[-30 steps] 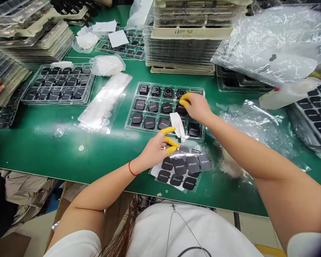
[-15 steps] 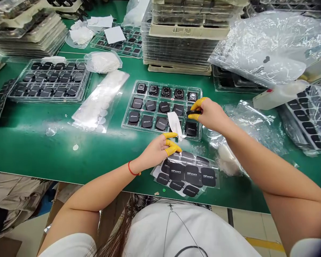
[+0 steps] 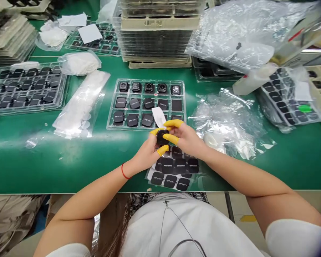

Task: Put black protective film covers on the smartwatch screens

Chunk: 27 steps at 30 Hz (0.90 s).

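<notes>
A rounded black square piece (image 3: 162, 137) is pinched between both hands, above a printed sheet and just below the near edge of a tray. The left hand (image 3: 148, 153), with a red string bracelet (image 3: 123, 172) on its wrist, closes its fingertips on the piece from the left. The right hand (image 3: 186, 138) pinches it from the right, fingers pressed in. Yellow finger cots (image 3: 172, 123) cover the fingertips of both hands. The exact finger-by-finger grip is partly hidden.

Directly under the hands is a clear film sheet (image 3: 173, 175) of black square pads with white "HiFuture" print, its upper part overlapped by the hands. Just beyond it is a clear blister tray (image 3: 112, 107): a top row of five black watch bodies, two rows of black squares below. A white paper slip (image 3: 158, 116) lies across the tray's near edge, just beside the right hand's fingers.

All this sits on a green table (image 3: 42, 167). Left of the tray are a long clear bag of white round discs (image 3: 80, 107) and a second tray of black pieces (image 3: 28, 89). Behind stands a tall stack of trays (image 3: 155, 39). To the right are a crumpled clear plastic bag (image 3: 226, 123) and a white plastic bottle (image 3: 253, 79).
</notes>
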### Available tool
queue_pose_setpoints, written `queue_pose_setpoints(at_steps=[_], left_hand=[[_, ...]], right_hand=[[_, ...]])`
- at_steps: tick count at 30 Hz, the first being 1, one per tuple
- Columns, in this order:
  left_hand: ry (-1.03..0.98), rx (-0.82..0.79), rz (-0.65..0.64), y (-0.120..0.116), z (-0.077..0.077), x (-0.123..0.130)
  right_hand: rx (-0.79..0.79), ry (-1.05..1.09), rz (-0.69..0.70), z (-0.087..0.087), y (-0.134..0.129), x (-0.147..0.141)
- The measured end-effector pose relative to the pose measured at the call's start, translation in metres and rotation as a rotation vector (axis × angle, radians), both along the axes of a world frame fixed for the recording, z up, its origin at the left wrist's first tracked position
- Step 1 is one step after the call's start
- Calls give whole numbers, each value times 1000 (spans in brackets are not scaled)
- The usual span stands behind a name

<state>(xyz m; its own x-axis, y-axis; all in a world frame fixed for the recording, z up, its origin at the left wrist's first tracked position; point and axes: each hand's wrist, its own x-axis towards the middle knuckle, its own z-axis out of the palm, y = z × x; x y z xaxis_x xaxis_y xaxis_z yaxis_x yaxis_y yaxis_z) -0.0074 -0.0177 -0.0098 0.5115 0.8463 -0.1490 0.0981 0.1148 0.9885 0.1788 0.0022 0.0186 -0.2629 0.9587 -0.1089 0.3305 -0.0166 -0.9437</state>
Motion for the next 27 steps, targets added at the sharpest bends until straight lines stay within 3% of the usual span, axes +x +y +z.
queue_pose_setpoints(at_steps=[5,7,9,12,14,16,18,20,22,27], left_hand=[[-4,-55,0,0,-1,2],[0,-34,-12,1,-1,2],[-3,-8,-10,1,0,3],[-21,-33,12,2,6,3],[-14,-93,12,3,13,1],[9,-149,8,4,20,-2],[18,-197,3,4,25,-5],[-4,-218,3,3,26,-5],[-33,-206,4,1,25,-3],[-89,-186,16,2,20,-2]], right_hand=[[-72,61,85,-4,4,0],[59,-42,101,0,-1,-3],[300,-184,130,7,-10,-5],[580,-349,220,14,-20,10],[561,-454,102,12,-19,38],[418,-626,-221,6,-13,77],[339,-734,-297,1,-6,112],[333,-802,-318,-1,2,126],[400,-812,-276,0,9,114],[446,-695,64,-3,39,27]])
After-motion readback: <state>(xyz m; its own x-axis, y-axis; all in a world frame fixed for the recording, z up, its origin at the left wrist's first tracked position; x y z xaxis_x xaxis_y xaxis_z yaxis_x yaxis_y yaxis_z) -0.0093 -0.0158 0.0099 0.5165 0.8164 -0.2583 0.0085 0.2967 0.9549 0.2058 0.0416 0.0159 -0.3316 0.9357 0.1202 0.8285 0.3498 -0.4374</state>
